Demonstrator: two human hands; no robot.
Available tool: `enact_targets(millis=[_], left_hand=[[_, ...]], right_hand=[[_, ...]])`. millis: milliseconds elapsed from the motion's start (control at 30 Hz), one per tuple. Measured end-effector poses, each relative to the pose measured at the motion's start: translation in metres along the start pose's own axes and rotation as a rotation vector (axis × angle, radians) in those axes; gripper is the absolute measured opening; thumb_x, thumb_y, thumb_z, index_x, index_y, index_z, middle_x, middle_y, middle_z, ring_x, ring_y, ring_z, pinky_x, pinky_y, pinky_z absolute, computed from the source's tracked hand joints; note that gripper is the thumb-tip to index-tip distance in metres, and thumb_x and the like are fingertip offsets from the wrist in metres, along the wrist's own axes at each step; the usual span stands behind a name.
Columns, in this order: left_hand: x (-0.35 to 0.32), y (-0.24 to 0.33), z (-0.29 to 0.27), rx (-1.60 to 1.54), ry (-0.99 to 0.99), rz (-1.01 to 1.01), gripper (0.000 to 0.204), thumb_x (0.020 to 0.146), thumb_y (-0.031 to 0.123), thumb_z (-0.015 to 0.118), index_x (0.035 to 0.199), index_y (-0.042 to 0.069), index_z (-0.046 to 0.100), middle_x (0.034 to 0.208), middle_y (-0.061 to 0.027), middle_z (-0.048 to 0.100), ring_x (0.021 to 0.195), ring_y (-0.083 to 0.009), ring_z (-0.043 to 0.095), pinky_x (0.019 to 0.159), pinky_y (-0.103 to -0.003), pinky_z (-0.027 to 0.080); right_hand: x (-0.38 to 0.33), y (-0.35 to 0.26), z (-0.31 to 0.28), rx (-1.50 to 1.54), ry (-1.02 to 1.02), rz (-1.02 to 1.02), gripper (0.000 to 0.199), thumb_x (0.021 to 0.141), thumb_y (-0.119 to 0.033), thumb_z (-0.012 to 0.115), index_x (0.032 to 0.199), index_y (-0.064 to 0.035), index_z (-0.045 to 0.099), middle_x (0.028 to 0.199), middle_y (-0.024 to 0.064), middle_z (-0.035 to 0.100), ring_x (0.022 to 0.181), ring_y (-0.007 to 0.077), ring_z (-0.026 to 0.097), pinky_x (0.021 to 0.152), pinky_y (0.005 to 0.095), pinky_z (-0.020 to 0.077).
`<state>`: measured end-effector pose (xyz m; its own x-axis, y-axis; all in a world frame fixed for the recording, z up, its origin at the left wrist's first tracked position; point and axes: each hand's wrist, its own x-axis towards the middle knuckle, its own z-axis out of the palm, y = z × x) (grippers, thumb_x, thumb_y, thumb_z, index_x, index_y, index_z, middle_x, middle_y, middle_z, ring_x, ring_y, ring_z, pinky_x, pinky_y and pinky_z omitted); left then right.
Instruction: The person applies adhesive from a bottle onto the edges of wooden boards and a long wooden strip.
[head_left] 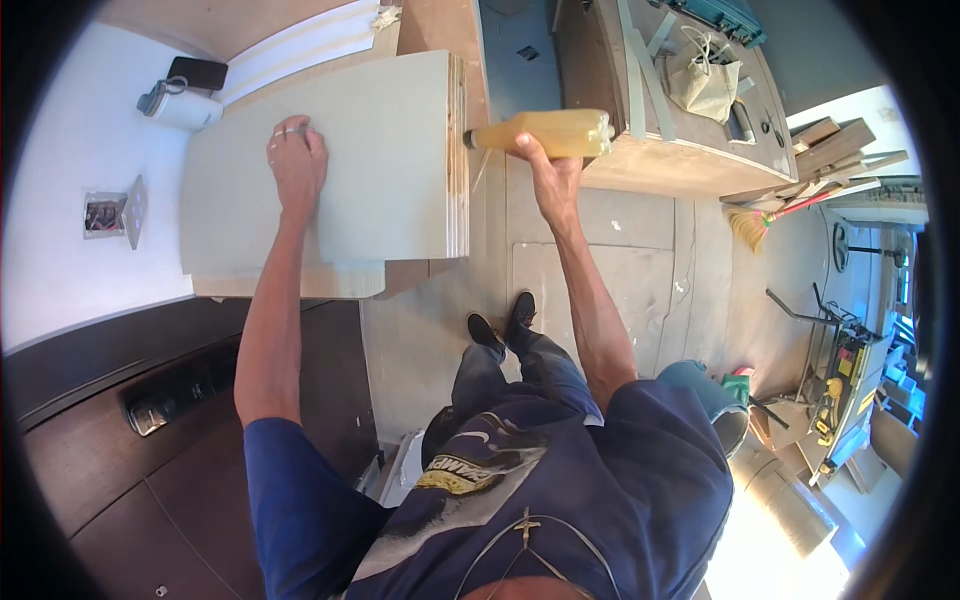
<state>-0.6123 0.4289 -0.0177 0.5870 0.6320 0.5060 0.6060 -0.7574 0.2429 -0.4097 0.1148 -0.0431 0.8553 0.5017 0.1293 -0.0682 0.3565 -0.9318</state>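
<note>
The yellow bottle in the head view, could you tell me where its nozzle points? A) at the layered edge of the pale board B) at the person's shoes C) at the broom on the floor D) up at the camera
A: the right hand holds the yellow bottle sideways, its nozzle meeting the layered edge of the pale board.

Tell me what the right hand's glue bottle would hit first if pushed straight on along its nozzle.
Probably the layered edge of the plywood panel: the bottle in the right hand points its nozzle there, nearly touching, though depth is unclear.

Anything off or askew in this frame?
Nothing spilled or damaged. Left hand presses flat on the pale plywood panel; right hand holds a yellow glue bottle sideways, nozzle at the panel's layered edge. Open wall box shows wiring.
</note>
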Motion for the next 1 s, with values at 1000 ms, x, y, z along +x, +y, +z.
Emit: enact_targets(millis=[1000], left_hand=[[-0.001, 0.008, -0.009, 0.016, -0.037, -0.021, 0.024, 0.097, 0.011, 0.054, 0.116, -0.001, 0.065, 0.121, -0.0212, 0.064, 0.114, -0.0400, 0.057, 0.103, -0.048, 0.044]], right_hand=[[0.047, 0.011, 0.009, 0.055, -0.061, 0.009, 0.035, 0.094, -0.018, 0.077, 0.115, 0.0070, 0.065, 0.109, 0.0131, 0.070, 0.092, 0.0227, 0.072, 0.080, 0.0375, 0.0653]])
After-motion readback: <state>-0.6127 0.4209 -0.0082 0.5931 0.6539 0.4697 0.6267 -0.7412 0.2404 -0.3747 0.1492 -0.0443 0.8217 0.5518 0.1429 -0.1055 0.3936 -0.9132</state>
